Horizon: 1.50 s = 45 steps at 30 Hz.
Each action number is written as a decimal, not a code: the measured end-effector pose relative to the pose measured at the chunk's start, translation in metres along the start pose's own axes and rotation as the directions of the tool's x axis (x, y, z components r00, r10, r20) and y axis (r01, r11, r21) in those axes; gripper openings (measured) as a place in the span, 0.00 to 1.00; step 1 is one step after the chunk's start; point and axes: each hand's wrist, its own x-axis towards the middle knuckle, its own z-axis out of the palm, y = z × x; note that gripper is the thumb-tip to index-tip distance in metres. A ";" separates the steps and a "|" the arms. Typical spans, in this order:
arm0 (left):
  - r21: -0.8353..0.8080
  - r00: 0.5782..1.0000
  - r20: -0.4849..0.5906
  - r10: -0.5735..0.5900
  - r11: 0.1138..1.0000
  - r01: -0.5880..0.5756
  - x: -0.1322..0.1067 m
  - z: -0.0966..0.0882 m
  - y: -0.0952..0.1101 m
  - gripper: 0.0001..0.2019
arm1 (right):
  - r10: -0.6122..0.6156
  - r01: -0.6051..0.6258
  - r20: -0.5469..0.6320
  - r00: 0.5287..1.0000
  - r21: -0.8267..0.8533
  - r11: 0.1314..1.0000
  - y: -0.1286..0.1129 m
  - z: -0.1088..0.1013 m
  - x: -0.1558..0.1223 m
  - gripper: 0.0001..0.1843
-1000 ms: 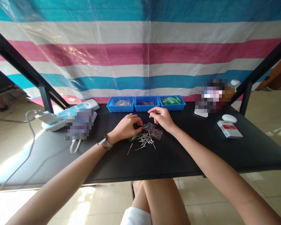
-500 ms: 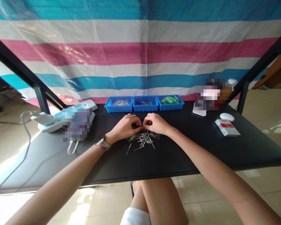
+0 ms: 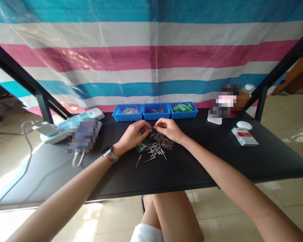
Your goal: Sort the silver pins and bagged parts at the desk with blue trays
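Above a loose pile of silver blind rivets point(image 3: 155, 150), my left hand point(image 3: 136, 132) and my right hand point(image 3: 169, 129) meet almost fingertip to fingertip. Thumb and fingers of each are pinched on a thin, small piece point(image 3: 153, 128) that looks like a rivet; most of it is hidden by the fingers. Partly under my left hand lies a small clear bag with green in it point(image 3: 140, 146). Another clear plastic bag point(image 3: 166, 142) lies below my right hand, beside the pile. One rivet point(image 3: 138, 160) rests apart at the pile's left.
Three blue bins stand at the back: white packets in the left bin point(image 3: 118, 117), metal pieces in the middle bin point(image 3: 154, 116), green packets in the right bin point(image 3: 184, 115). A power strip point(image 3: 98, 114) with cables lies left; a small box point(image 3: 244, 137) and white case point(image 3: 244, 125) lie right.
Both hands have risen slightly away from the pile, still pinched together. More of the clear bags and the rivets below now shows.
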 end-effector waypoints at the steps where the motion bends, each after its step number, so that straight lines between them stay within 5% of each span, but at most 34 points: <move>1: 0.000 1.000 -0.015 -0.004 1.000 0.004 0.000 0.000 0.000 0.08 | 0.011 -0.011 0.001 1.000 0.036 0.999 0.000 0.000 0.000 0.09; 8: 0.010 0.998 -0.059 -0.014 1.000 0.015 0.000 -0.001 -0.001 0.12 | 0.071 -0.069 -0.009 0.997 0.160 0.985 -0.003 0.002 -0.002 0.13; 15: 0.042 0.999 -0.051 -0.013 0.999 0.015 0.000 -0.004 0.004 0.19 | 0.008 0.001 -0.060 0.998 0.142 0.990 -0.008 0.004 -0.005 0.15; 24: 0.025 0.994 -0.111 0.021 1.000 -0.019 -0.002 -0.007 0.008 0.09 | 0.027 -0.017 -0.089 0.996 0.115 0.993 -0.007 0.004 -0.005 0.26; 45: 0.088 0.997 -0.068 -0.035 0.995 0.041 -0.002 -0.008 0.004 0.17 | 0.044 -0.017 -0.153 0.987 0.174 0.985 -0.016 0.004 -0.007 0.12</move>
